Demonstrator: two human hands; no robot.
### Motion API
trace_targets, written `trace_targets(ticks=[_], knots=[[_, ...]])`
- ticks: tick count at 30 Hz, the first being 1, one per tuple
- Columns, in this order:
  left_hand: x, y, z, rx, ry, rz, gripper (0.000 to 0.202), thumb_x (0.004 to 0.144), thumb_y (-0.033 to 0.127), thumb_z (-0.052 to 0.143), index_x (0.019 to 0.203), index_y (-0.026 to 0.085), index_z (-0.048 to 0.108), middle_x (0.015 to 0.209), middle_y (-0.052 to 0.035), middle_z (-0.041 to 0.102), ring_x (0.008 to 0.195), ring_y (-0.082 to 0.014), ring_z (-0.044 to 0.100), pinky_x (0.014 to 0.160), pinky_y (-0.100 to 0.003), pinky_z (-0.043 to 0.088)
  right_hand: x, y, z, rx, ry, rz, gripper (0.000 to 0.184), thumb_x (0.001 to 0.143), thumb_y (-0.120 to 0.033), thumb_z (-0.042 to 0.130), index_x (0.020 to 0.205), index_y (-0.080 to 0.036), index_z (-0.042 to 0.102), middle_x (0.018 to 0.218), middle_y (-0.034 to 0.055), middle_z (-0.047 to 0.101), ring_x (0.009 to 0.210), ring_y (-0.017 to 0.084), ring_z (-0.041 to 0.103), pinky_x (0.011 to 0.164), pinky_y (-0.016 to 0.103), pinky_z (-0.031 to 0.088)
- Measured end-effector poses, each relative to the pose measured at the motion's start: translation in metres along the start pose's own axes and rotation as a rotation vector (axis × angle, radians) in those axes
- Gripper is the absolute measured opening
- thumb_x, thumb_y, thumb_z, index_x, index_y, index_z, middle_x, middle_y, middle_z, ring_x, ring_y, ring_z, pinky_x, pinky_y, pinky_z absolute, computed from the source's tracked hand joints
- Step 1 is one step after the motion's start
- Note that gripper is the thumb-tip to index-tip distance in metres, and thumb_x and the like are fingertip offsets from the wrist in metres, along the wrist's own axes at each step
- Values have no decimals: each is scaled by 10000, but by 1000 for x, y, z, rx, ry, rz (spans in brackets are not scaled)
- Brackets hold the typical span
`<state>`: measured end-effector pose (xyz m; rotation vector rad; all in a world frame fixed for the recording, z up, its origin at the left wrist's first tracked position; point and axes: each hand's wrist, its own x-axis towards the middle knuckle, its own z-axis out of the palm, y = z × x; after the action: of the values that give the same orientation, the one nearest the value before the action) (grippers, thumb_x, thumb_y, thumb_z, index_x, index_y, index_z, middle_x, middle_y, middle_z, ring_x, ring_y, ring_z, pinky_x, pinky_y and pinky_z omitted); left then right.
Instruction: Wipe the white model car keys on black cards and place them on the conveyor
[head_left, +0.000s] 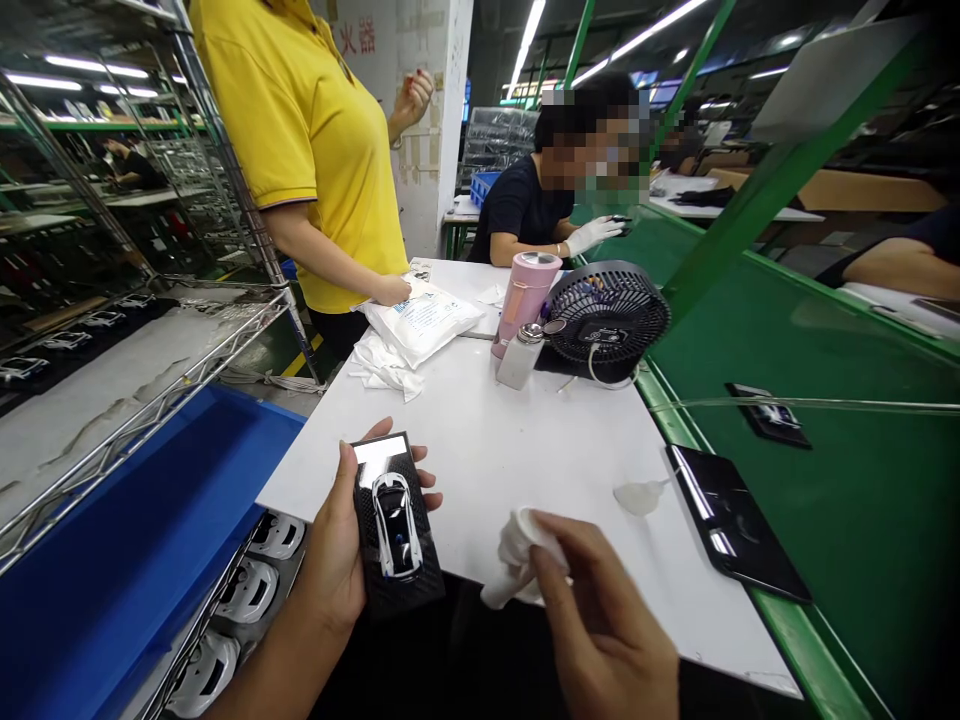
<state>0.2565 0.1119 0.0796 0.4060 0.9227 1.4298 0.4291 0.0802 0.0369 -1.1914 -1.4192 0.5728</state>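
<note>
My left hand point(339, 545) grips a dark, glossy rectangular base with a white and black model car point(397, 525) on its face. The fingers wrap its far edge and the thumb lies along the near side. To the right, my right hand point(600, 590) pinches a crumpled white cloth point(517, 560) between thumb and fingers, just over the table's near edge. Cloth and model car are apart. A small whitish translucent piece point(639, 497) rests on the table to the right of the cloth.
On the white table point(480, 440) stand a pink tumbler point(523, 300), a pump bottle point(520, 358), a black fan point(607, 315) and a white packet point(424, 320) touched by a person in yellow. A glossy black panel point(739, 520) lies along the green belt point(862, 440). Blue tray point(150, 540) left.
</note>
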Motion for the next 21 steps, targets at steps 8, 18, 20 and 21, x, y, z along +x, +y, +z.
trace_targets(ticks=[8,18,20,21], knots=[[2,-5,-1,-193,-93,-101,435,836,422,447,1216,217,500,969,-102,648,732,-165,627,681,-319,540,46,10,-17,-464,113,-337,231,855,-222,542,1081,-184,575,1002,106,550,958,254,533,848,441,426],[-3,-19,6,-177,-120,-163,432,836,451,430,1202,232,494,948,-79,660,680,-165,631,615,-286,513,-24,-12,26,662,-446,491,267,843,-366,574,1033,-179,585,716,19,536,499,112,516,393,208,471],[-10,-25,8,-121,-114,-123,454,839,472,408,1224,241,475,990,-91,655,729,-185,634,628,-299,507,-30,-9,27,753,-447,603,301,822,-389,604,1020,-162,599,695,13,540,488,103,515,427,214,478],[-13,-27,9,-100,-116,-114,464,842,481,394,1237,247,462,1032,-98,647,777,-199,636,651,-309,506,-32,-6,23,752,-443,632,310,814,-394,617,1016,-159,607,684,13,551,488,102,518,439,211,472]])
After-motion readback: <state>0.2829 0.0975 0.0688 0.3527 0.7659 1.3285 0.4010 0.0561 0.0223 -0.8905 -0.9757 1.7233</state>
